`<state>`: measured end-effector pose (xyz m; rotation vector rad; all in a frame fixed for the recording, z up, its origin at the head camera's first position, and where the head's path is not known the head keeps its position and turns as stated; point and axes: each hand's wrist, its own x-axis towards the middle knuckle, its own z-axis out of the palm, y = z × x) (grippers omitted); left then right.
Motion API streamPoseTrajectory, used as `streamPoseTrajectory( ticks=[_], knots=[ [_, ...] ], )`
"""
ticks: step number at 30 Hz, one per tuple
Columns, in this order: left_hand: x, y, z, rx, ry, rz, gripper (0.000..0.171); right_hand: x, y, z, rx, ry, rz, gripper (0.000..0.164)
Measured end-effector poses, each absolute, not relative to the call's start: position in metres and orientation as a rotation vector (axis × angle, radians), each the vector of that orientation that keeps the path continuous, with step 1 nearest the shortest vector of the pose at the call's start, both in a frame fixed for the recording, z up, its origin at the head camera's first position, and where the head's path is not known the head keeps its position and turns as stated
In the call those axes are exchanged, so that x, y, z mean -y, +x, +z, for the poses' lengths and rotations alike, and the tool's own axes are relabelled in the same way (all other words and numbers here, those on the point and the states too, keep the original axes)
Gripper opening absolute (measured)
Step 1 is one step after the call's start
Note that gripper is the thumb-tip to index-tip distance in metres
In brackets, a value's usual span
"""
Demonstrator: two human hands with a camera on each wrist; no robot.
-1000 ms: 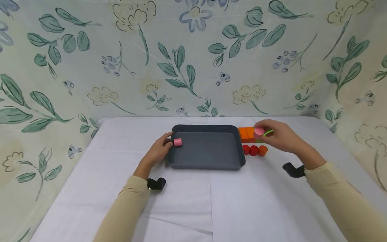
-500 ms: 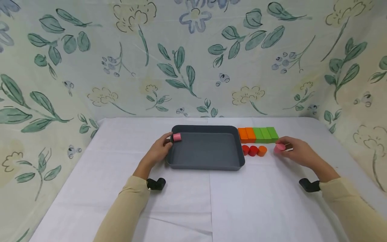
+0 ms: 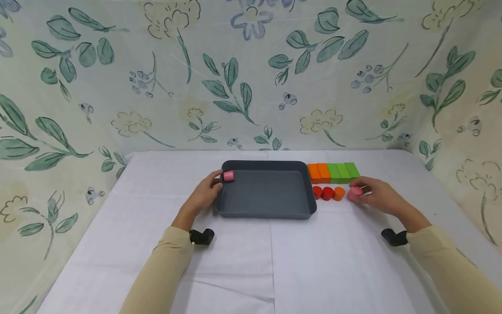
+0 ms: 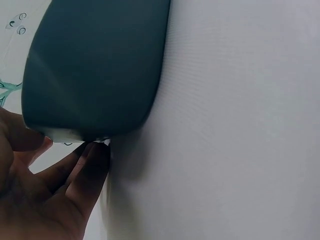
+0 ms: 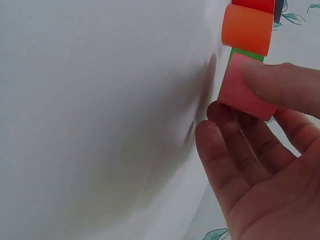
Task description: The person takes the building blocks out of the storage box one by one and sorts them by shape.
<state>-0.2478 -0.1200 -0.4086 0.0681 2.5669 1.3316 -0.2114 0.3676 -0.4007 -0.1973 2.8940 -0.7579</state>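
Note:
A dark grey baking tray (image 3: 266, 192) lies in the middle of the table. My left hand (image 3: 204, 192) grips its left edge, fingertips against the side wall in the left wrist view. Just inside that edge lies a pink cylinder (image 3: 228, 176) on its side. My right hand (image 3: 378, 196) pinches a second pink cylinder (image 3: 354, 193) between thumb and fingers, at the right end of a row of cylinders. Nearest to it is an orange cylinder (image 3: 339, 193); in the right wrist view they stand close together. Two red cylinders (image 3: 327, 193) come further left.
Behind the cylinders, a row of orange blocks (image 3: 318, 173) and green blocks (image 3: 344, 173) runs right from the tray's back corner. A white cloth (image 3: 235, 261) covers the table. Leaf-patterned fabric (image 3: 243, 78) hangs behind and at the sides.
My right hand has carried its pink cylinder from over the green blocks forward and right, then slightly left beside the orange one. The cylinder in the tray has shifted backward. My left hand stays put.

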Motion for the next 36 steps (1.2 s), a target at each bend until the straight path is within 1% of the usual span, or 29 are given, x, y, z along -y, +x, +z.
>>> streamPoseTrajectory(
  ticks=[13,17,21,25,27,30,36],
  knots=[
    [0.12,-0.25,-0.41,-2.568,0.054,1.331,0.055,-0.36,-0.218,-0.408,-2.856,-0.168,-0.819,0.04],
    [0.12,-0.25,-0.41,-2.569,0.051,1.333,0.055,-0.359,-0.217,-0.408,-2.859,-0.181,-0.806,0.044],
    [0.12,-0.249,-0.41,-2.556,0.047,1.339,0.055,-0.364,-0.209,-0.397,-2.924,-0.221,-0.765,0.048],
    [0.119,-0.249,-0.408,-2.55,0.067,1.347,0.055,-0.364,-0.203,-0.37,-3.054,-0.267,-0.754,0.042],
    [0.121,-0.249,-0.407,-2.554,0.075,1.348,0.055,-0.354,-0.204,-0.355,-3.076,-0.293,-0.768,0.038],
    [0.123,-0.249,-0.407,-2.561,0.07,1.348,0.055,-0.325,-0.213,-0.336,-3.053,-0.359,-0.767,0.035],
    [0.121,-0.251,-0.41,-2.557,0.063,1.344,0.055,-0.243,-0.244,-0.318,-2.926,-0.631,-0.72,0.034]
  ],
)
